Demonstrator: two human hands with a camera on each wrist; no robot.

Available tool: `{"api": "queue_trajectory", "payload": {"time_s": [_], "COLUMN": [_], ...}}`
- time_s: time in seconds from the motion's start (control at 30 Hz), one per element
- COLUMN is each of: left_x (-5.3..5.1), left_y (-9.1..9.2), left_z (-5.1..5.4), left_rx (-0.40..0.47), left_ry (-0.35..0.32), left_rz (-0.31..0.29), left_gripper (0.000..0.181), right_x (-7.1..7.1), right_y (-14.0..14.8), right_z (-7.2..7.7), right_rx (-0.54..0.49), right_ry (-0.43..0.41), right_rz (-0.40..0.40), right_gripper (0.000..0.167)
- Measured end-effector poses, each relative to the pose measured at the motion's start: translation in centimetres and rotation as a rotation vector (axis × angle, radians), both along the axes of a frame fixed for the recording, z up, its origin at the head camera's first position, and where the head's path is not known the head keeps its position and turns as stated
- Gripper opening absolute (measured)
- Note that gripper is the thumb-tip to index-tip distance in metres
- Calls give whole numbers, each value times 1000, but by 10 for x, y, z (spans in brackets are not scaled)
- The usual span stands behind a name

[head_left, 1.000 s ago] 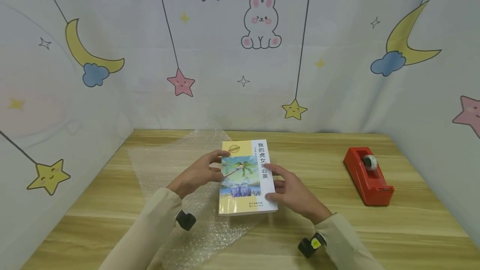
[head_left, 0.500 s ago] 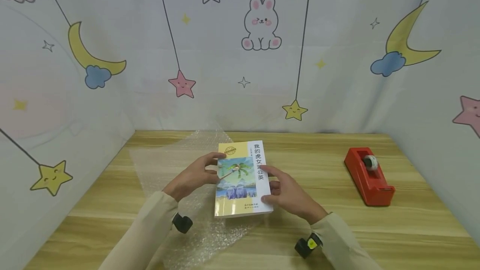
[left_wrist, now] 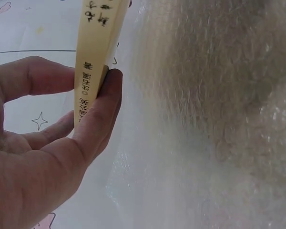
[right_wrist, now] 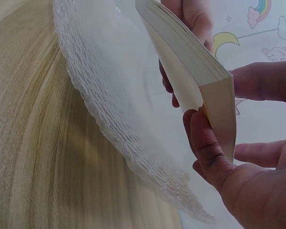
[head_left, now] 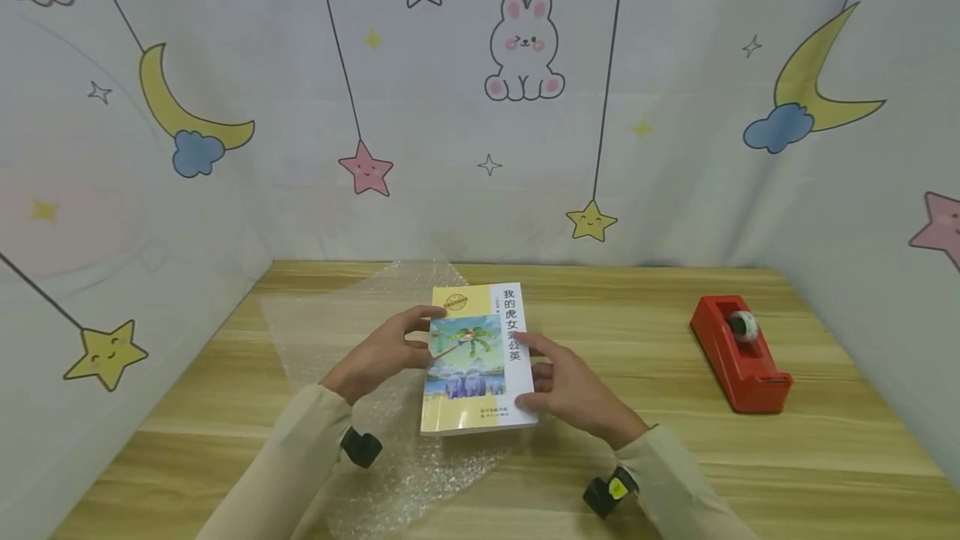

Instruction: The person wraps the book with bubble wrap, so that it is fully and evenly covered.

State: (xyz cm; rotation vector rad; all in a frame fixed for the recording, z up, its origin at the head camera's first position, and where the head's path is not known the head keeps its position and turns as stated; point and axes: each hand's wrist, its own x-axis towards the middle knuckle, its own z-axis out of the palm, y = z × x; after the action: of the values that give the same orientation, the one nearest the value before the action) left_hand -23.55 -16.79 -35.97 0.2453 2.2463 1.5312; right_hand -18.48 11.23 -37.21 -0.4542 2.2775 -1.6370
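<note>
A paperback book (head_left: 463, 357) with a yellow and white cover is held face up between both hands. The left hand (head_left: 386, 352) pinches its left side; in the left wrist view thumb and fingers grip either face beside the printed spine (left_wrist: 88, 62). From the opposite side the right hand (head_left: 573, 386) holds the page-edge side, fingers above and below in the right wrist view. Beneath the book a sheet of bubble wrap (head_left: 420, 473) is spread on the table, and the wrist views show a gap between book and wrap.
A red tape dispenser (head_left: 738, 365) with a tape roll (head_left: 743, 326) stands on the right of the wood-grain table (head_left: 637, 298). Printed white fabric (head_left: 450, 107) encloses the back and both sides. Small black cameras (head_left: 361, 447) are strapped at the wrists.
Both hands have shifted the book slightly to the left, with a small turn of it. The bubble wrap and the tape dispenser stay where they were.
</note>
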Motion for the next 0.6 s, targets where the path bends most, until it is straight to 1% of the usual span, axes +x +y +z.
{"api": "queue_trajectory", "payload": {"time_s": [0.13, 0.3, 0.43, 0.6], "left_x": [-2, -2, -1, 0], "left_y": [-2, -5, -6, -8], "left_z": [-1, -1, 0, -1], "left_rx": [-31, -33, -22, 14], "left_ry": [13, 16, 7, -10], "left_rz": [12, 19, 24, 19], "left_gripper": [72, 73, 73, 72], "right_x": [-1, -3, -3, -2], "right_y": [0, -2, -4, -8], "right_z": [-2, -5, -6, -7], "right_rx": [-9, -12, -22, -30], "right_ry": [21, 42, 35, 17], "right_rz": [-9, -10, -23, -48], "right_gripper": [80, 78, 79, 78]}}
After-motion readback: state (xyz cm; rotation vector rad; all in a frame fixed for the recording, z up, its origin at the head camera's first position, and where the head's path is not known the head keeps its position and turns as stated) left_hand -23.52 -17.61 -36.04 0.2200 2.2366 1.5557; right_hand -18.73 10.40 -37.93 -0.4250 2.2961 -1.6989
